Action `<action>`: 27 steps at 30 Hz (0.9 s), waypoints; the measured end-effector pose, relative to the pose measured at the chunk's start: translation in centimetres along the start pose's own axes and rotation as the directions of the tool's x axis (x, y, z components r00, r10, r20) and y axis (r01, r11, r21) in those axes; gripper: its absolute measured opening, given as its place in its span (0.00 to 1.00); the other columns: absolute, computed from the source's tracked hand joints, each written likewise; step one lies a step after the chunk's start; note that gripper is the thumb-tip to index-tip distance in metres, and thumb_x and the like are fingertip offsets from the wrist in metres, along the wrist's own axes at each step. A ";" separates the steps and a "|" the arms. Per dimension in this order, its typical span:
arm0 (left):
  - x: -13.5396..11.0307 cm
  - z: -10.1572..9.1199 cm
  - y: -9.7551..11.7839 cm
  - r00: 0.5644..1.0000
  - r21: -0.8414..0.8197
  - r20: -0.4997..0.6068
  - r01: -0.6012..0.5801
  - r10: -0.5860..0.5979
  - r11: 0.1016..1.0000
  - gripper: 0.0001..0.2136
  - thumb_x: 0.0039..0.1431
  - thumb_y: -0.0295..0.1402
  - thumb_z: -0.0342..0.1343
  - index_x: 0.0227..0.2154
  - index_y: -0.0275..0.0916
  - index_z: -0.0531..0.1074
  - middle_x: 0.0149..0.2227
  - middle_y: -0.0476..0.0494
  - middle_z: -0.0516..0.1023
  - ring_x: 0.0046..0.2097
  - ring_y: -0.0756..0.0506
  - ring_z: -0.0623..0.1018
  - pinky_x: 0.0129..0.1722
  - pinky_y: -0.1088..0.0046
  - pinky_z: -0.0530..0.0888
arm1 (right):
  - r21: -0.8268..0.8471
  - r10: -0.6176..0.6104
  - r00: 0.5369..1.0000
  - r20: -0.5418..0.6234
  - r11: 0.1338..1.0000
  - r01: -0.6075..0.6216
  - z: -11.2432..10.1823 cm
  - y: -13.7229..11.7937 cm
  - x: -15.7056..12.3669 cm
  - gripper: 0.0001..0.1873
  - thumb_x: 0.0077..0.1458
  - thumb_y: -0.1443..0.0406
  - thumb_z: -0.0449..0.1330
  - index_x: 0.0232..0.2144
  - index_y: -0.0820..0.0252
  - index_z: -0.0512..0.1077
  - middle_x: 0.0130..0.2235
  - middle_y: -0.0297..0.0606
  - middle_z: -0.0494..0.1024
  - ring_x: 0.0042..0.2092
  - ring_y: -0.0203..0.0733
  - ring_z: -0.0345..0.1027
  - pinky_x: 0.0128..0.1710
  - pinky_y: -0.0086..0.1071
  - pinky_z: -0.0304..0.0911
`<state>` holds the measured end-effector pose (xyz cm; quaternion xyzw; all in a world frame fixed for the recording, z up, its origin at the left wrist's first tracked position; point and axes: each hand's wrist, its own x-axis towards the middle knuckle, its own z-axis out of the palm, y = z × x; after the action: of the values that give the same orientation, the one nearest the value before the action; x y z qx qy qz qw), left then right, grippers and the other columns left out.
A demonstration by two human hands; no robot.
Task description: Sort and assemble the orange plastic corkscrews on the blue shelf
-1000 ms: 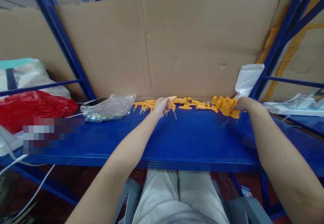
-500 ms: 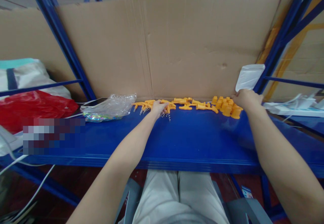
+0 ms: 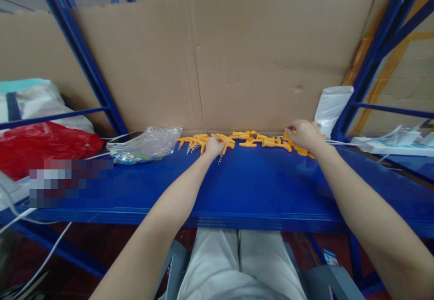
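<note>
My left hand (image 3: 214, 147) is closed at the row of orange corkscrews (image 3: 201, 136), its fingers around a corkscrew handle. A metal spiral (image 3: 220, 158) points down just beside the fingers. My right hand (image 3: 305, 133) reaches over the cluster of orange cup-shaped pieces (image 3: 301, 151) and hides most of them. Its thumb and fingers are bent around one orange piece at the cluster's left edge. Between my hands lie loose orange handles and sleeve-like parts (image 3: 268, 142).
A clear plastic bag (image 3: 149, 142) lies left of the corkscrews on the blue shelf (image 3: 251, 187). A cardboard sheet (image 3: 244, 65) stands along the back. A white pouch (image 3: 332, 105) leans at the right post. Red plastic (image 3: 47, 144) and white cables are at the left.
My right hand has moved left from beside the white pouch onto the orange cup-shaped pieces. My left hand has shifted slightly right among the corkscrews.
</note>
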<state>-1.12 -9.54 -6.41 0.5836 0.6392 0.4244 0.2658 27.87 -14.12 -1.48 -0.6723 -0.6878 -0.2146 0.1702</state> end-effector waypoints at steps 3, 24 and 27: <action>-0.3 0.1 0.0 0.992 0.211 -0.088 -0.074 0.095 0.975 0.10 0.52 0.30 0.62 0.35 0.36 0.68 0.36 0.37 0.79 0.43 0.41 0.79 0.39 0.73 0.70 | 0.036 -0.176 0.980 0.092 0.984 0.173 1.7 -0.9 0.1 0.17 0.61 0.65 0.47 0.43 0.61 0.74 0.48 0.48 0.77 0.52 0.51 0.68 0.49 0.40 0.61; -3.1 1.4 1.9 0.893 0.355 0.068 -0.439 0.445 0.825 0.12 0.60 0.28 0.51 0.46 0.39 0.68 0.38 0.40 0.77 0.44 0.41 0.76 0.47 0.66 0.70 | 0.126 -0.170 0.921 0.349 0.983 0.134 5.7 -2.1 -0.1 0.26 0.55 0.67 0.54 0.58 0.58 0.66 0.50 0.46 0.77 0.51 0.53 0.71 0.48 0.40 0.64; -3.6 1.7 2.1 0.856 0.355 0.148 -0.514 0.496 0.781 0.12 0.60 0.28 0.50 0.47 0.39 0.68 0.37 0.41 0.77 0.44 0.41 0.76 0.47 0.66 0.70 | 0.139 -0.153 0.930 0.334 0.984 0.111 5.3 -2.4 -0.1 0.25 0.57 0.64 0.55 0.57 0.56 0.66 0.41 0.41 0.81 0.43 0.48 0.75 0.40 0.34 0.65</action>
<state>2.03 -12.75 -5.99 0.7833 0.5232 0.3335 0.0384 25.73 -11.46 -6.25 -0.6403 -0.7621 -0.0639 0.0721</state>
